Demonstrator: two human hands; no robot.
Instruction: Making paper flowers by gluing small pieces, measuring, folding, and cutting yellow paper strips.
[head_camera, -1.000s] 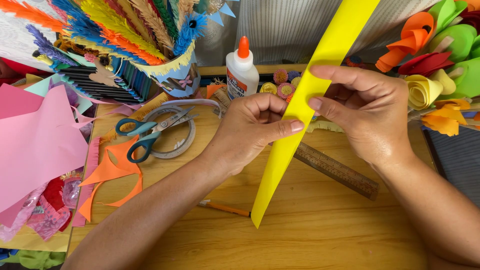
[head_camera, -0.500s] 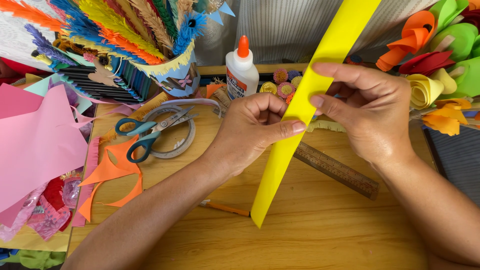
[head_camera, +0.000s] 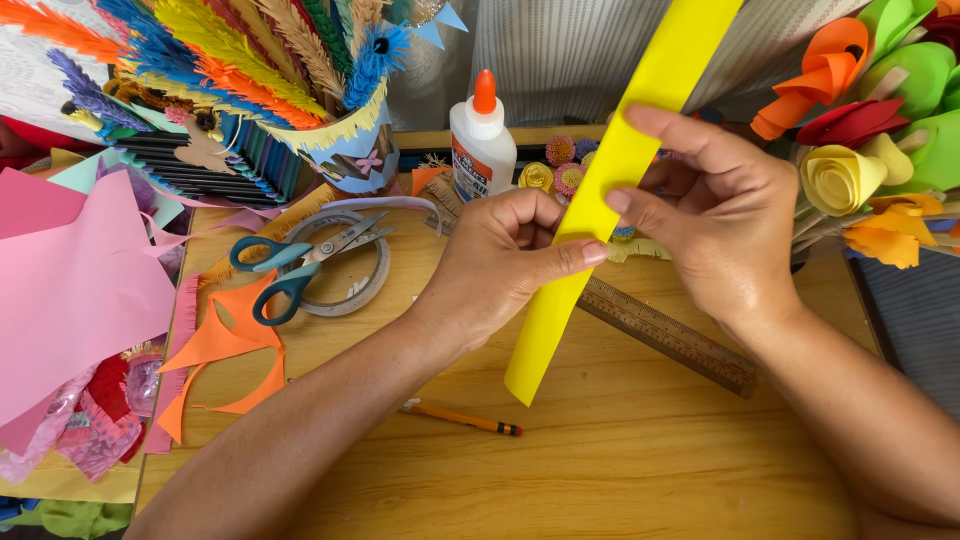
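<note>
The top of the yellow paper strip (head_camera: 610, 190) runs out of frame, and the fingertips of the left hand (head_camera: 500, 260) curl out of sight behind it. Both hands pinch this long, smooth, flat strip, the right hand (head_camera: 720, 230) gripping its edge higher up, so it slants above the wooden surface (head_camera: 620, 470). Under it lie a brown wooden ruler (head_camera: 670, 335) and an orange pencil (head_camera: 465, 418); teal-handled scissors (head_camera: 290, 265) rest on a tape roll (head_camera: 350, 285) to the left.
</note>
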